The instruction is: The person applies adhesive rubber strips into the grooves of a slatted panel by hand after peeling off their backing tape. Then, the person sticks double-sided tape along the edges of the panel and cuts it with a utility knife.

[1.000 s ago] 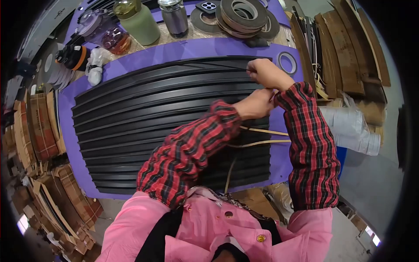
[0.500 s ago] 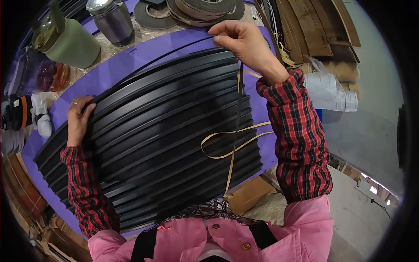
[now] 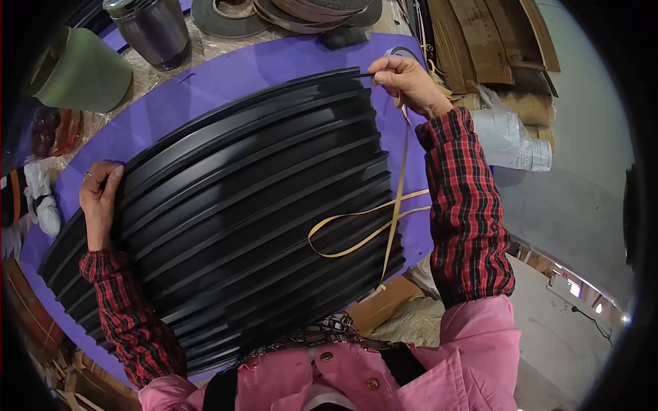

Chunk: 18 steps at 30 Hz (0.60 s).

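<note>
Long black ribbed strips (image 3: 260, 178) lie side by side, slightly curved, over a purple board (image 3: 157, 103). At the left, my left hand (image 3: 101, 195) is closed on the outermost black strip, thumb and fingers at its far edge. My right hand (image 3: 408, 83) pinches a narrow tape just off the right end of that same strip. The tape is black on one face; its yellow side (image 3: 399, 185) hangs below the hand and loops over the strips. How much tape lies along the strip between my hands is hard to make out.
Tape rolls (image 3: 301, 14), a metal-coloured jar (image 3: 152, 34) and a pale green cup (image 3: 86, 72) stand beyond the board. Left of it lies a white cloth-like bundle (image 3: 42, 198). Cardboard strips (image 3: 480, 41) and a plastic-wrapped white roll (image 3: 510, 140) are at the right.
My right hand has come down and right, bringing the raised tape to the strip's end. The hanging tape now shows its yellow side. My left hand appears farther left and lower as the view shifted.
</note>
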Motion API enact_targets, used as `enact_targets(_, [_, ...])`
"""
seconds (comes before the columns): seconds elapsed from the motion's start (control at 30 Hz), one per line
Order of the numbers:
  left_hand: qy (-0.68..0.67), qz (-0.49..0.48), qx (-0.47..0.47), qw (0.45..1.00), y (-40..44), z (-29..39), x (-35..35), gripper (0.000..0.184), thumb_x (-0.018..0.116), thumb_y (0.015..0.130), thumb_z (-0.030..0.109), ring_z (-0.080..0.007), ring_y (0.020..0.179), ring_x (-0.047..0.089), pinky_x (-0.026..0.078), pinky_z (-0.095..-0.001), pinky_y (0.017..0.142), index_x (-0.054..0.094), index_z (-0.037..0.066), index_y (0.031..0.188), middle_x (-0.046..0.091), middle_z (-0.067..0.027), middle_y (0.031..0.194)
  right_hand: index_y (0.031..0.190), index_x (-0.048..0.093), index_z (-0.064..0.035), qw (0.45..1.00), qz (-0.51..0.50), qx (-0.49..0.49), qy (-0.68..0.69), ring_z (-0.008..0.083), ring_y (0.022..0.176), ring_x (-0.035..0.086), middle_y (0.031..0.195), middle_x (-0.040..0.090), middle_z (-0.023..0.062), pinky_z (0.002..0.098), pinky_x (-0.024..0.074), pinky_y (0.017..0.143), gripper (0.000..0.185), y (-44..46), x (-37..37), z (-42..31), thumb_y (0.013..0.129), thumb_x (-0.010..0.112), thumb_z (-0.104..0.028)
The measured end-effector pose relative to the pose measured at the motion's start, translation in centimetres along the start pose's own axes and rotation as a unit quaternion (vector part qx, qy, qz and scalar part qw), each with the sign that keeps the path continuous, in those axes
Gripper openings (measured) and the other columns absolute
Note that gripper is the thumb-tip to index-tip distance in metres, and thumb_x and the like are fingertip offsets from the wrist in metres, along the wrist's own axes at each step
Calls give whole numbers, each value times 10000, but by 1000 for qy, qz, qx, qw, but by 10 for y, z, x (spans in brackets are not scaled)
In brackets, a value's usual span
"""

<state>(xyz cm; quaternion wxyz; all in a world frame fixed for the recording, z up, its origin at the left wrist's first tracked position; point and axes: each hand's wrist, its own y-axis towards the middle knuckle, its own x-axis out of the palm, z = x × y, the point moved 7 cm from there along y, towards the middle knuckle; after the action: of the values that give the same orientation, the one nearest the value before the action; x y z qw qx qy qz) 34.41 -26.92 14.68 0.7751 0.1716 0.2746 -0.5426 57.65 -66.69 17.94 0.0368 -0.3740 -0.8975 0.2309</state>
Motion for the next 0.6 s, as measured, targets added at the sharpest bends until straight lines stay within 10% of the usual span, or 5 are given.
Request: enact_targets(0.6, [-16, -4, -27, 999, -2, -5, -3, 106, 588, 753, 113, -126, 765, 460, 347, -234, 723, 584, 8, 765, 505, -27, 775, 752, 596, -6, 964, 181, -59, -184, 50, 563, 481, 607, 541, -1, 192, 412, 548, 119, 27, -11, 27, 678, 638, -89])
